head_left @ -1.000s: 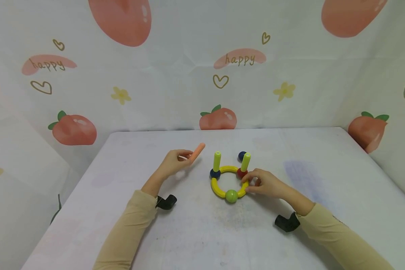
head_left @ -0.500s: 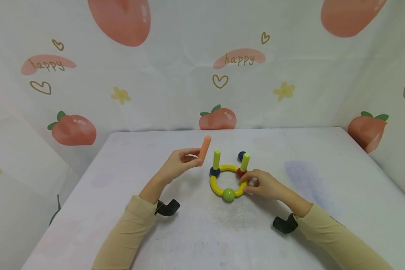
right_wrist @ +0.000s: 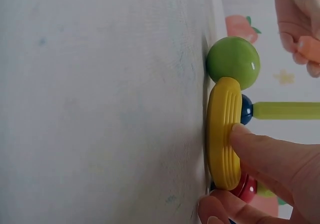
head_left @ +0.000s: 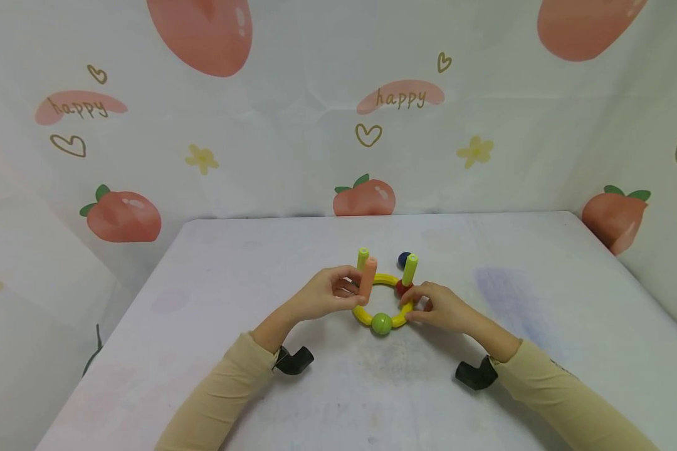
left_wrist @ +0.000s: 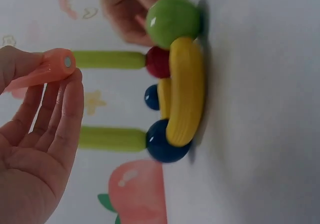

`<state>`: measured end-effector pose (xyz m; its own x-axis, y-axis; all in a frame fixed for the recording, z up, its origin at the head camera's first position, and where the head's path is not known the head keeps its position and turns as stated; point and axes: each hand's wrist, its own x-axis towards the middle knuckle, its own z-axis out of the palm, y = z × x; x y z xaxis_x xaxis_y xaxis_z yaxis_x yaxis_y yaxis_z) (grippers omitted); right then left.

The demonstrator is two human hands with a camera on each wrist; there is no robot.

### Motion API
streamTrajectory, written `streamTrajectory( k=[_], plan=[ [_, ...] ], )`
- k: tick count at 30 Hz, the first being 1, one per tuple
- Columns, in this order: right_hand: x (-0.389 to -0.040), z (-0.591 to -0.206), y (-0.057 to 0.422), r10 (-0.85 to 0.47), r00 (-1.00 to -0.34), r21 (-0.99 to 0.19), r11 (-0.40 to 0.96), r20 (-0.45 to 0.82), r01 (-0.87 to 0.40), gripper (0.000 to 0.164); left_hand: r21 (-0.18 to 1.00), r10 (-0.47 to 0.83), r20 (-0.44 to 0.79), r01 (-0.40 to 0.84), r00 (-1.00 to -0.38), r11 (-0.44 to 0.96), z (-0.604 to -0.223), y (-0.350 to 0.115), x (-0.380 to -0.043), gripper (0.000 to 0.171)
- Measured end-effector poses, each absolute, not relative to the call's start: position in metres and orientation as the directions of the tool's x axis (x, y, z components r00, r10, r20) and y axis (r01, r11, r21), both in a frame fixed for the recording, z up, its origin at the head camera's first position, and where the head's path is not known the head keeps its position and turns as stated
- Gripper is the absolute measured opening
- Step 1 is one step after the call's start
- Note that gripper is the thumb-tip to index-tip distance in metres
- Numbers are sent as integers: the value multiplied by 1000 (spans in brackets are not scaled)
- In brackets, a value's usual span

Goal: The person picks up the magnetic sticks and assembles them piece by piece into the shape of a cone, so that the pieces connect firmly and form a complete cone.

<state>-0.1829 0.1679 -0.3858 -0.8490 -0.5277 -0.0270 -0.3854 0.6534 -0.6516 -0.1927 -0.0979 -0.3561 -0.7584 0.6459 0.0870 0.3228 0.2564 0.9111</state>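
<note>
My left hand pinches an orange magnetic rod between thumb and fingertips, held up over the left side of a yellow ring. A round metal disc shows in the rod's end in the left wrist view. Curved yellow bars make up this ring, joined by a green ball, a red ball and a blue ball. Lime rods stand upright on the red ball and the blue ball. My right hand grips the ring's right-hand yellow bar, thumb on its ribbed side.
A separate dark blue ball lies on the table just behind the ring. Black camera mounts stick out from both wrists over the white tabletop. A white cloth with printed peaches hangs behind the table.
My left hand has carried the orange rod rightward, tilting it upright, and now overlaps the left lime rod and blue ball. The ring shifted slightly left; my right hand kept its grip.
</note>
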Motion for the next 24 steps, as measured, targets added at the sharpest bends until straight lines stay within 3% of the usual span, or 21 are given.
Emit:
streamTrajectory(
  k=[6, 24],
  plan=[
    [-182, -387, 167, -533, -846, -640, 650, 0, -410, 21, 902, 683, 74, 341, -727, 266, -365, -84, -186, 37],
    [-181, -388, 168, -542, -840, -651, 632, 14, -419, 21, 879, 655, -20, 299, -755, 371, -374, -70, -182, 30]
  ],
)
